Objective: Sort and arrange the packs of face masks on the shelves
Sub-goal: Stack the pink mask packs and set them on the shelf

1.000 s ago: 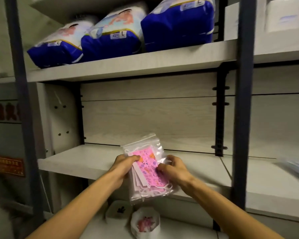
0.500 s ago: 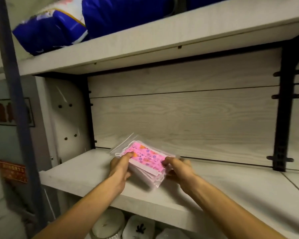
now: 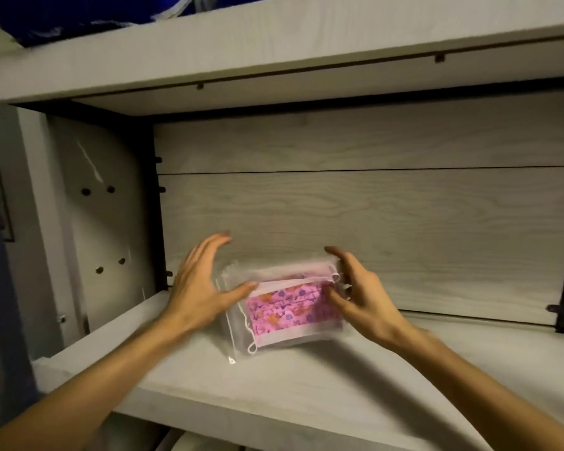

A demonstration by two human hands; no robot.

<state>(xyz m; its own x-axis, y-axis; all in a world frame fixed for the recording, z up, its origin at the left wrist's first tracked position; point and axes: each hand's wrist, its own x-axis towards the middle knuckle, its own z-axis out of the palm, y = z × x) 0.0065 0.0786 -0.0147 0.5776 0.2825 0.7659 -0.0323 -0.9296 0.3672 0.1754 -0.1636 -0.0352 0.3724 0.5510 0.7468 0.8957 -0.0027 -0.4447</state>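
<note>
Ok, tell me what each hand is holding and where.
Nothing is gripped. The left hand and right hand are open beside the mask pack on the shelf.

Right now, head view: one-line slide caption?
Both hands, left hand and right hand, fingers spread, flank a clear pack of pink face masks resting on the pale shelf.

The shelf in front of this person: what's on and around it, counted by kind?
Pink flowered mask packs in clear bags: 1, the mask pack, leaning on the back panel
Hands beside it: 2, the left hand and the right hand, fingers spread
Blue packages on the upper shelf: 1 partly visible, the blue package
Total: 4
</note>
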